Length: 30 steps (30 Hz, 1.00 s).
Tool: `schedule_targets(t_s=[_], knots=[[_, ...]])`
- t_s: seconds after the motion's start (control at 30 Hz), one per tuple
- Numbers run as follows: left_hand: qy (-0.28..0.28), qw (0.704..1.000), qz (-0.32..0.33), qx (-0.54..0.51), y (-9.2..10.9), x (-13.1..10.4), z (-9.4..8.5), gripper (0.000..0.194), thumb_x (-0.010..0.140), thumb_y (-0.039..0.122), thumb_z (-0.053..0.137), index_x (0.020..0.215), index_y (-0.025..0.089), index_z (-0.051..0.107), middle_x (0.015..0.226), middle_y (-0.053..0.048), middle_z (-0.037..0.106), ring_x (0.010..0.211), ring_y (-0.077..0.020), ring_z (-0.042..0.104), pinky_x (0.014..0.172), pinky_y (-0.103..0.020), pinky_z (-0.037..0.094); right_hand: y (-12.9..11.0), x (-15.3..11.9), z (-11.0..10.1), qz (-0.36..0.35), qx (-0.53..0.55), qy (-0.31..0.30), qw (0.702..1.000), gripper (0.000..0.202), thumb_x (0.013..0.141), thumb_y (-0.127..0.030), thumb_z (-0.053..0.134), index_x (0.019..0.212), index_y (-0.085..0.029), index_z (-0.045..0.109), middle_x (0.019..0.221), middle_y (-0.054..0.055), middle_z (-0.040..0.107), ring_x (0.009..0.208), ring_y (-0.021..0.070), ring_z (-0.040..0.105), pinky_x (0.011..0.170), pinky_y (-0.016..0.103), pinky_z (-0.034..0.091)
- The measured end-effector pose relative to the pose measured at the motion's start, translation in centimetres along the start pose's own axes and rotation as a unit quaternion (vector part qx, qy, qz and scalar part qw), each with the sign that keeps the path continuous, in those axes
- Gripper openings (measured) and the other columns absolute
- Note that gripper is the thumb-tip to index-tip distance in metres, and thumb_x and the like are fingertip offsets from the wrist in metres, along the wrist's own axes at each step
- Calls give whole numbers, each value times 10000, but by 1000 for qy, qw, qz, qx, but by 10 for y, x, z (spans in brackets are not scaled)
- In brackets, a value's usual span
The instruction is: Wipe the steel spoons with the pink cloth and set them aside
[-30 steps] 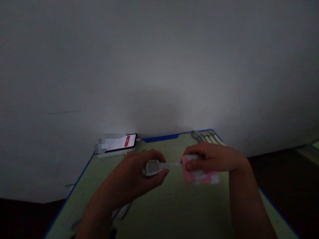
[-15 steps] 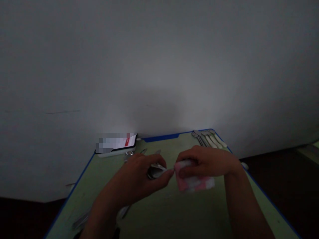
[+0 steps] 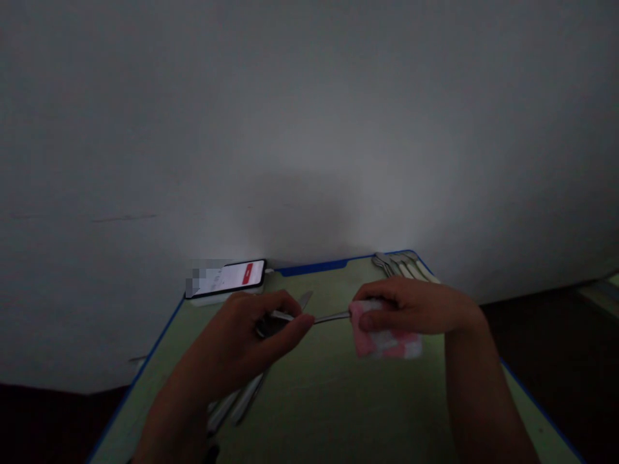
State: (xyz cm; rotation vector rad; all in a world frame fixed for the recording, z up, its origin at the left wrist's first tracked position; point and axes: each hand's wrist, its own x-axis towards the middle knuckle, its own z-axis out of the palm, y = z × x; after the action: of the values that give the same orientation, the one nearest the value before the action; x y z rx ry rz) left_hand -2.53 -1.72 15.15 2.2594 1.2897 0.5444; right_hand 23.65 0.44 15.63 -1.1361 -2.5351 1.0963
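Note:
My left hand (image 3: 258, 325) is closed around the bowl end of a metal spoon (image 3: 331, 317), which lies roughly level above the table. The spoon's bowl is partly covered by my fingers. From there its thin shaft runs right into a pink and white cloth (image 3: 382, 346). My right hand (image 3: 416, 308) pinches this cloth around the handle end, so that end is hidden. Below my left hand and wrist, table knives (image 3: 249, 398) with pale handles lie on the table, one blade tip (image 3: 305, 298) showing beyond my fingers.
The green table (image 3: 329, 406) has a blue edge and stands against a grey wall (image 3: 309, 129). A phone (image 3: 236, 278) with a lit screen rests on a white object at the back left. Several forks and spoons (image 3: 399, 264) lie side by side at the back right corner.
My hands have drawn apart, the left going left and the right slightly right with the cloth. More of the spoon's shaft shows between them, and more of the knives below.

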Motion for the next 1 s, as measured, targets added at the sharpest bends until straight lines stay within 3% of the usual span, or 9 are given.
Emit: schedule_targets(t_s=[1.0], knots=[[-27,999,6,17,12,5,9,336,851,466,487,763,176,630,490,48,520,442,-81,460,440,-177,324,-7,2,1,9,-10,-7,1000,381,828,-493,524,1008,-172,625,837,22,639,667,109,535,569,217,370]])
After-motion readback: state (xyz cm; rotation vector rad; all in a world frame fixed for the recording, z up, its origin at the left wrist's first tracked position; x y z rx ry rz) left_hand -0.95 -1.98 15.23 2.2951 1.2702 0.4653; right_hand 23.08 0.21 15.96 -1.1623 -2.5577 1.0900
